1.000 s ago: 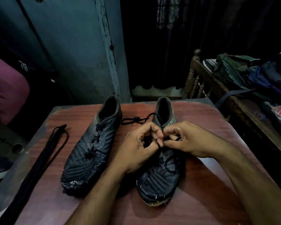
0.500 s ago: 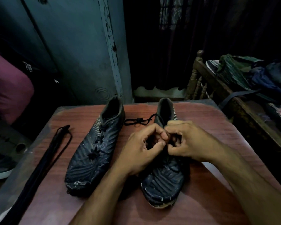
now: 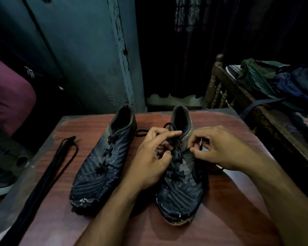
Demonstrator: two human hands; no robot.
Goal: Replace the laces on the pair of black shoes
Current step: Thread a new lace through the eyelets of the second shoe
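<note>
Both hands apparently pinching lace, right shoe, table

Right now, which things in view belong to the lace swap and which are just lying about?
In the job:
right shoe, being worked on
its lace, pinched by right hand
left hand, gripping the lace at the tongue
left shoe, laced
bundled black laces

Lying about:
maroon bag
clothes pile
white-soled shoe

Dim room, low light. Reddish wood-grain table in the foreground. Behind its far left corner, a teal-grey wall with a scuffed, peeling vertical strip. Dark curtain beyond the far edge. Carved wooden bed frame off the right edge, heaped with clothes.
</note>
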